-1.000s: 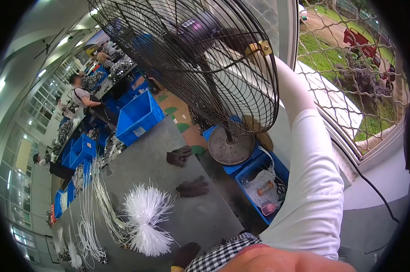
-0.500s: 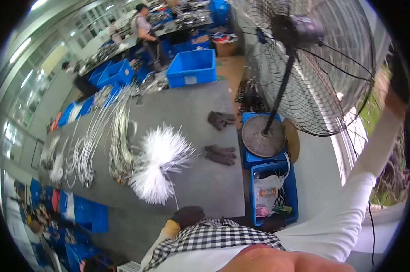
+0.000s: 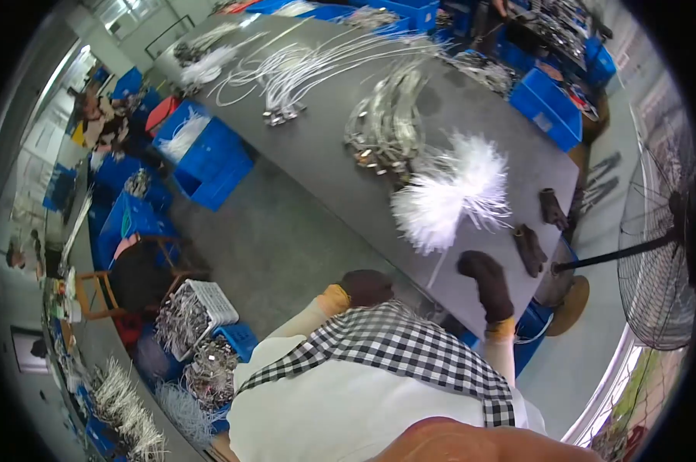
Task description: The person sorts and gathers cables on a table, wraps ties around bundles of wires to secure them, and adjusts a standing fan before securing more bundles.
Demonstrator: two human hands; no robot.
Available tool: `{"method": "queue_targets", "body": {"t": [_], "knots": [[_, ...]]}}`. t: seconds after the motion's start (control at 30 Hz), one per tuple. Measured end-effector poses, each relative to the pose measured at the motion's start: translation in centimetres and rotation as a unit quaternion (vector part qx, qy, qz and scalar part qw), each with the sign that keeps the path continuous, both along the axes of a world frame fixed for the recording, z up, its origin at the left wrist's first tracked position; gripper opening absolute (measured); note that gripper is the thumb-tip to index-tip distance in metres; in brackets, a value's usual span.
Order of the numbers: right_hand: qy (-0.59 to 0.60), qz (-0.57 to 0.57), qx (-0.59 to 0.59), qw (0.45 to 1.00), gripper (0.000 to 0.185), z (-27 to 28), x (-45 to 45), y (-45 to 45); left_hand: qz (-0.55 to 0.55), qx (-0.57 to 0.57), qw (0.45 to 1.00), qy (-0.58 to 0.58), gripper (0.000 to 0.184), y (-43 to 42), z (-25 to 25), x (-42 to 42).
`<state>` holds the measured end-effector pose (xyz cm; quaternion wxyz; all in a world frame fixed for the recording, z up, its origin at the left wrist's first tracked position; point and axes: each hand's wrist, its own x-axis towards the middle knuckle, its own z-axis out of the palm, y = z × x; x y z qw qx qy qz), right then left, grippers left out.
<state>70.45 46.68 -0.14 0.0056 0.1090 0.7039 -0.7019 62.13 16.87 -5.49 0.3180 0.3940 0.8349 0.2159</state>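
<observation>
My left hand (image 3: 367, 288), in a dark glove with a yellow cuff, is beside the checked apron (image 3: 398, 335) at my waist; its fingers blend into one dark shape. My right hand (image 3: 484, 279), gloved the same way, reaches over the near table edge with fingers extended and nothing visible in them. Just beyond it lies a tied bundle of white strands (image 3: 459, 192), fanned out at both ends, one strand trailing towards the edge. To the right of that hand, a dark glove (image 3: 529, 250) and another dark glove (image 3: 552, 209) lie on the grey table (image 3: 325, 162).
Bunches of silvery cables (image 3: 390, 115) and white cables (image 3: 286, 77) lie further along the table. A blue bin (image 3: 546, 108) stands at its far end. A large fan (image 3: 663, 239) is at the right. Stacked blue bins (image 3: 205, 165) and a chair (image 3: 144, 269) stand left, across the floor.
My view has turned left. My right arm, stretched out far right beside the fan before, has come down to the table edge. The bundle and loose gloves still lie on the table.
</observation>
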Motion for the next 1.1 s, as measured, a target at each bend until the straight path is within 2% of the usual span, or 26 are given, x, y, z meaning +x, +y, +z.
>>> {"method": "queue_targets", "body": {"t": [0.03,0.07,0.1,0.17,0.2,0.23,0.3,0.37,0.4,0.43,0.47,0.53,0.57,0.6,0.63,0.67,0.73,0.8,0.87,0.93,0.97,1.03,1.07,1.1], "knots": [[-0.046,0.046,-0.040,0.997,0.024,-0.6,-1.6,-3.8,0.022,-0.035,0.999,-0.004,0.034,-3.7,-0.8,-0.8],[-0.019,0.130,0.015,0.991,0.024,-1.0,-3.4,-6.5,-0.017,0.075,0.996,0.034,0.034,-8.0,-1.9,-1.6],[0.011,0.211,0.067,0.975,0.025,-1.3,-5.5,-9.1,-0.013,0.069,0.997,0.025,0.034,-11.4,-2.9,-1.5],[-0.007,0.267,0.067,0.961,0.025,-0.8,-9.6,-14.4,0.176,-0.048,0.983,0.025,0.034,-17.1,-2.6,-2.0],[0.005,0.302,0.073,0.950,0.025,-1.1,-11.8,-16.3,0.190,-0.082,0.978,0.017,0.033,-19.6,-2.4,-2.2],[0.002,0.274,0.084,0.958,0.025,0.4,-13.0,-18.9,0.190,-0.085,0.978,0.016,0.033,-21.8,-2.6,-2.0],[0.006,0.296,0.062,0.953,0.025,-0.7,-16.7,-22.4,0.277,-0.020,0.959,0.054,0.033,-26.0,-3.8,-1.3],[0.011,0.316,0.047,0.948,0.025,-2.8,-20.3,-25.3,0.287,-0.043,0.957,0.006,0.034,-28.2,-3.6,-1.3],[0.053,0.346,0.043,0.936,0.026,-4.2,-21.9,-26.6,0.288,-0.060,0.955,-0.028,0.037,-28.9,-2.9,-1.3],[0.094,0.374,0.038,0.922,0.026,-5.0,-23.4,-27.8,0.279,-0.007,0.960,-0.006,0.037,-30.4,-5.0,-0.7],[0.091,0.374,0.039,0.922,0.026,-5.0,-24.8,-29.1,0.296,-0.026,0.954,-0.032,0.037,-30.8,-4.6,-1.0],[-0.016,0.366,0.041,0.930,0.029,-5.2,-27.7,-31.7,0.334,-0.079,0.931,-0.126,0.037,-31.2,-2.8,-3.0],[-0.019,0.364,0.039,0.930,0.029,-6.4,-29.7,-32.5,0.332,-0.081,0.931,-0.128,0.037,-33.0,-5.6,-3.5],[-0.014,0.356,-0.017,0.934,0.031,-8.3,-31.9,-33.1,0.302,-0.019,0.952,-0.056,0.038,-35.6,-10.5,-3.4],[-0.009,0.347,-0.073,0.935,0.032,-9.6,-34.2,-33.7,0.268,0.042,0.962,0.017,0.038,-37.7,-13.3,-4.1],[-0.010,0.345,-0.076,0.936,0.032,-10.2,-36.5,-34.1,0.266,0.039,0.963,0.016,0.038,-38.5,-11.7,-6.4],[-0.025,0.227,-0.150,0.962,0.031,-10.7,-41.8,-34.7,0.341,0.010,0.939,-0.035,0.040,-40.0,-8.1,-11.7],[-0.033,0.166,-0.094,0.981,0.033,-9.9,-47.9,-34.7,0.363,-0.021,0.931,-0.039,0.041,-41.5,-6.7,-18.0],[0.004,0.102,-0.207,0.973,0.035,-14.9,-55.4,-34.2,0.379,-0.058,0.922,-0.045,0.041,-43.4,-6.3,-24.9],[-0.048,0.115,0.048,0.991,0.038,-13.3,-60.1,-34.1,0.370,-0.013,0.929,-0.002,0.037,-45.2,-7.5,-30.4],[-0.060,0.107,0.044,0.991,0.038,-14.4,-62.4,-34.5,0.311,-0.028,0.950,0.030,0.037,-45.3,-6.3,-34.1],[0.004,0.075,0.171,0.982,0.043,-16.6,-67.7,-35.1,0.267,0.060,0.954,0.124,0.035,-47.2,-7.8,-39.9],[-0.007,0.074,0.178,0.981,0.043,-17.0,-69.9,-35.2,0.244,0.060,0.960,0.123,0.036,-47.1,-6.7,-43.3],[0.007,0.069,0.240,0.968,0.045,-17.3,-71.7,-35.5,0.220,0.060,0.966,0.122,0.037,-46.4,-4.5,-46.6]]}}
